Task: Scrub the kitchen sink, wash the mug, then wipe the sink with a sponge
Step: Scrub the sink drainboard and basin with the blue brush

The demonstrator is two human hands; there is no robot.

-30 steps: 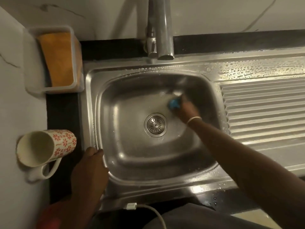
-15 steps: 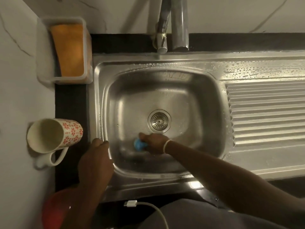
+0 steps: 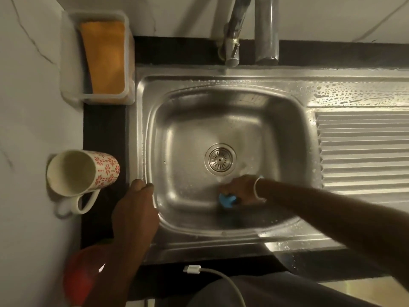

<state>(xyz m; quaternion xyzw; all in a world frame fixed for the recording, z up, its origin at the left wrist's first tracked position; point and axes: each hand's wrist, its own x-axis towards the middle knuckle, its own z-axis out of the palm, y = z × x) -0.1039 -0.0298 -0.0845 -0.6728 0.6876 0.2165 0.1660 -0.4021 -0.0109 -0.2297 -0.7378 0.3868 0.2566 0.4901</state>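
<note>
The steel sink (image 3: 143,134) fills the middle of the view, wet and soapy, with a round drain (image 3: 220,159) in its floor. My right hand (image 3: 240,188) is down in the basin just below the drain, shut on a blue scrubber (image 3: 226,200) pressed against the near wall. My left hand (image 3: 135,209) rests on the sink's left rim with fingers curled over the edge, holding nothing. A white mug (image 3: 81,176) with a red flower pattern stands on the dark counter to the left of the sink.
A white holder (image 3: 66,63) with an orange sponge (image 3: 104,56) sits at the back left. The tap (image 3: 265,29) hangs over the back rim. A ribbed drainboard (image 3: 363,151) lies to the right. A white cable (image 3: 212,275) dangles at the front edge, and a red object (image 3: 84,275) sits bottom left.
My right hand moved the scrubber from the far right of the basin to the near left, then back right along the near wall. My left hand stayed on the rim.
</note>
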